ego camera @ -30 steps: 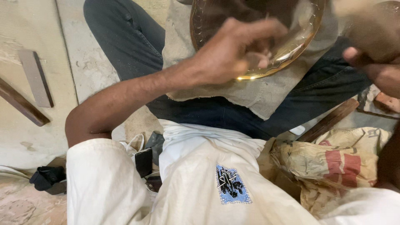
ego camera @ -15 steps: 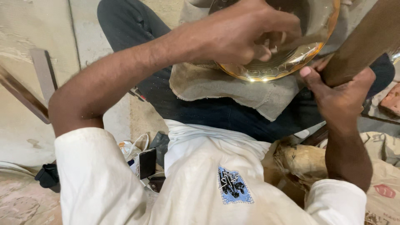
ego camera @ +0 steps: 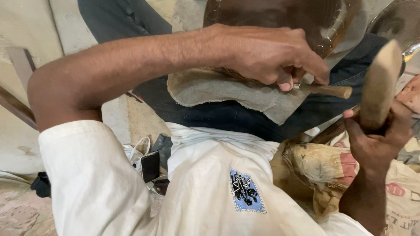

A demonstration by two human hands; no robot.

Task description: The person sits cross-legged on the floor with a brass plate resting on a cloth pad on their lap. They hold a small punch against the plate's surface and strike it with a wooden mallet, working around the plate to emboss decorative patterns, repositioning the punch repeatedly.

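My left hand (ego camera: 271,57) reaches across my body and is shut on a thin tool with a wooden handle (ego camera: 329,90), held at the lower edge of a round brass plate (ego camera: 334,26). The plate rests on a grey cloth (ego camera: 218,89) over my dark-trousered leg (ego camera: 218,118). To the right, my right hand (ego camera: 376,140) grips the shaft of a wooden mallet (ego camera: 380,83), whose head is raised beside the plate and apart from the tool. Most of the plate's face is hidden behind my left hand and the frame's top edge.
A second shiny metal dish (ego camera: 396,19) shows at the top right. A printed sack (ego camera: 315,161) lies under my right forearm. A dark phone (ego camera: 150,166) and white cable lie on the floor by my left side. Wooden strips (ego camera: 15,109) lie at far left.
My left hand has slid down from the plate's face to its lower edge, and the tool handle now shows. My right hand with the mallet has dropped lower and to the right.
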